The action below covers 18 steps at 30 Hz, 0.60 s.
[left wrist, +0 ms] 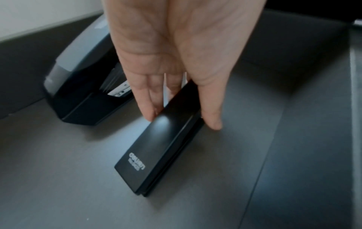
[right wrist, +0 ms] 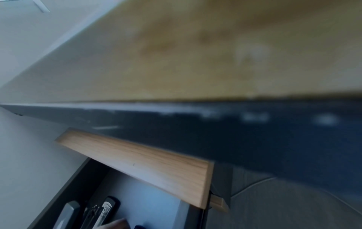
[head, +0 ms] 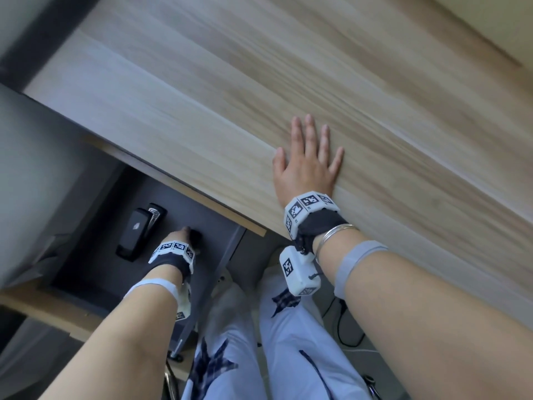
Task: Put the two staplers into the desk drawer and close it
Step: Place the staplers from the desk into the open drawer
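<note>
The grey desk drawer (head: 215,226) stands pulled out under the wooden desk top (head: 230,96). A large black-and-grey stapler (head: 138,232) (left wrist: 78,77) (right wrist: 88,213) lies inside near the drawer's left wall. To its right, my left hand (head: 180,235) (left wrist: 182,120) pinches the rear end of a slim black stapler (left wrist: 156,151) between fingers and thumb. That stapler lies low over the drawer floor (left wrist: 58,178), its front end pointing away from the hand. My right hand (head: 307,160) rests flat, fingers spread, on the desk top near its front edge.
A wooden strip (right wrist: 147,164) runs under the desk edge above the drawer's back. The drawer's wooden front (head: 43,307) is at the lower left. My legs (head: 259,342) and a cable on the floor are below the desk.
</note>
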Motion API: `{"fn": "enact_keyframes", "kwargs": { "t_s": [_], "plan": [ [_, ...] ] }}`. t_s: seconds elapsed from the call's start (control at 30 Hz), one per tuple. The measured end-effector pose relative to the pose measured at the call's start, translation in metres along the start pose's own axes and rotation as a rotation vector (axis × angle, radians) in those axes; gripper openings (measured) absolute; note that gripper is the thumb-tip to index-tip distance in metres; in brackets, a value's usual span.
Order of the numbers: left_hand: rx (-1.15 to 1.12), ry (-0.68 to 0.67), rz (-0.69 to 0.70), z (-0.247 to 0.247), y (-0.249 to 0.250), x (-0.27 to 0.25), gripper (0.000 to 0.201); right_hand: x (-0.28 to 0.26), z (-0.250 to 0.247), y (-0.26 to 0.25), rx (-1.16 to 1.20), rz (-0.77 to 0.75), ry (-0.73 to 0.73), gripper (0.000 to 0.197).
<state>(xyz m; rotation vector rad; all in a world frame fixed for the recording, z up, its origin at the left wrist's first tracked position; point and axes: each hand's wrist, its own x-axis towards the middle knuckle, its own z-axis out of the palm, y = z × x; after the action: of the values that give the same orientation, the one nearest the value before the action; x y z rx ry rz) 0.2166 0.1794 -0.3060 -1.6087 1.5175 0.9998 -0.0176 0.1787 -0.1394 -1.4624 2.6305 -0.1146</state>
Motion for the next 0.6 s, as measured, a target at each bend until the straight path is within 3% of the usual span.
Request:
{"fn": "enact_keyframes", "kwargs": {
  "t_s": [0.2,0.37,0.6],
  "plan": [
    [-0.252,0.074,-0.1,-0.016,-0.03,-0.035,0.07,-0.001,-0.004,-0.001,0.003,0.004,-0.026,0.061],
    [-0.491,0.195,-0.201,-0.009,-0.082,-0.079,0.041,-0.001,-0.006,-0.001,0.006,0.004,-0.032,0.06],
    [-0.68,0.408,-0.509,0.023,-0.148,-0.133,0.043,-0.002,-0.004,-0.002,0.031,0.004,-0.009,0.06]
  ]
}}
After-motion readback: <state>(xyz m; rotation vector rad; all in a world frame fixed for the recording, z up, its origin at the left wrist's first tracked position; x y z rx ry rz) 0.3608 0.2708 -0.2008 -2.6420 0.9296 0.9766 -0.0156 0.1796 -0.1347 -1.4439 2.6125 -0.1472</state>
